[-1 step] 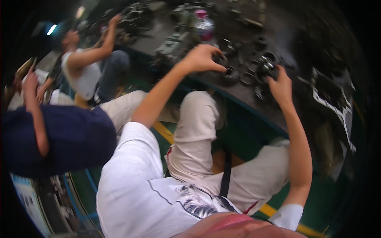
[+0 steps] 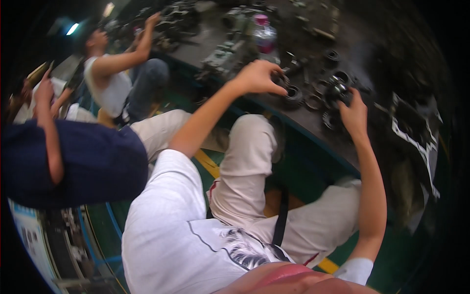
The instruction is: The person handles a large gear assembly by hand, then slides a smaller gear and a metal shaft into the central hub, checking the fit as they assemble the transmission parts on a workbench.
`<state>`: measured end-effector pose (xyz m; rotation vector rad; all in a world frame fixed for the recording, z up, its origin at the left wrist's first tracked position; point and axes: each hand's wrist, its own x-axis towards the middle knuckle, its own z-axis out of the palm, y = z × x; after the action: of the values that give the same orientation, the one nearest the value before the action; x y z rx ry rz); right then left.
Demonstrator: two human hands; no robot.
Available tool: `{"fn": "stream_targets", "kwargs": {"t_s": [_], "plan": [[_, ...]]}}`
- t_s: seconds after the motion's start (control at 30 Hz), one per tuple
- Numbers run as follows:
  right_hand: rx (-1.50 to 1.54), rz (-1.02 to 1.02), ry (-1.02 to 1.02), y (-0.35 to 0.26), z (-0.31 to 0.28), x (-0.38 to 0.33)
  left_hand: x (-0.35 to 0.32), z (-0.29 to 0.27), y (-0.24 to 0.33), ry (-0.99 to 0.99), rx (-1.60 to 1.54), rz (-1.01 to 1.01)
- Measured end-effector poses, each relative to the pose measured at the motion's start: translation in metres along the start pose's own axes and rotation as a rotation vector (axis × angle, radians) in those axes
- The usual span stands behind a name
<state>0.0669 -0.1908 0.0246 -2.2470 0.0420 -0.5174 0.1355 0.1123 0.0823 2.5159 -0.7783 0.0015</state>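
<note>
My left hand [image 2: 260, 78] is curled over the near edge of the workbench, thumb and fingers around a dark metal ring [image 2: 280, 78], partly hidden by the fingers. Just right of it lies a round metal collar [image 2: 293, 94]. Farther right, my right hand [image 2: 353, 109] grips a shiny, rounded metal part [image 2: 337, 89] with thumb and fingers. Its exact kind is too blurred to tell. Between the hands sit more metal rings [image 2: 314, 101], and a toothed gear [image 2: 331, 120] lies beside the right hand.
On the dark workbench [image 2: 362, 59] stand a clear bottle with a pink cap [image 2: 262, 36] and a grey metal casting [image 2: 223, 59]. Torn sheeting [image 2: 416, 139] lies at the right. A person in navy [image 2: 83, 164] sits close on my left; another in a white sleeveless top [image 2: 110, 73] works beyond.
The whole view has shifted, so the scene appears slightly farther right and lower. Both hands keep nearly the same grip and place over the bench.
</note>
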Motion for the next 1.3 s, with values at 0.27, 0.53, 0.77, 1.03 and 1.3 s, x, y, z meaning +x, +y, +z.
{"fn": "stream_targets", "kwargs": {"t_s": [0.27,0.53,0.77,1.03,1.3], "plan": [[0.002,-0.035,0.008,-0.001,0.011,0.002,-0.043,-0.001,0.006,-0.063,0.048,-0.124],[0.016,0.011,-0.027,-0.012,-0.004,-0.003,-0.051,-0.001,-0.001,-0.104,0.073,-0.203],[0.009,0.146,0.029,-0.001,-0.005,0.012,-0.051,0.007,-0.012,-0.048,0.082,-0.171],[-0.010,0.247,0.116,0.024,-0.024,0.020,-0.050,0.009,0.004,-0.062,0.137,-0.197],[0.300,0.384,-0.078,0.018,-0.016,0.051,-0.058,0.021,0.003,0.037,0.201,-0.140]]}}
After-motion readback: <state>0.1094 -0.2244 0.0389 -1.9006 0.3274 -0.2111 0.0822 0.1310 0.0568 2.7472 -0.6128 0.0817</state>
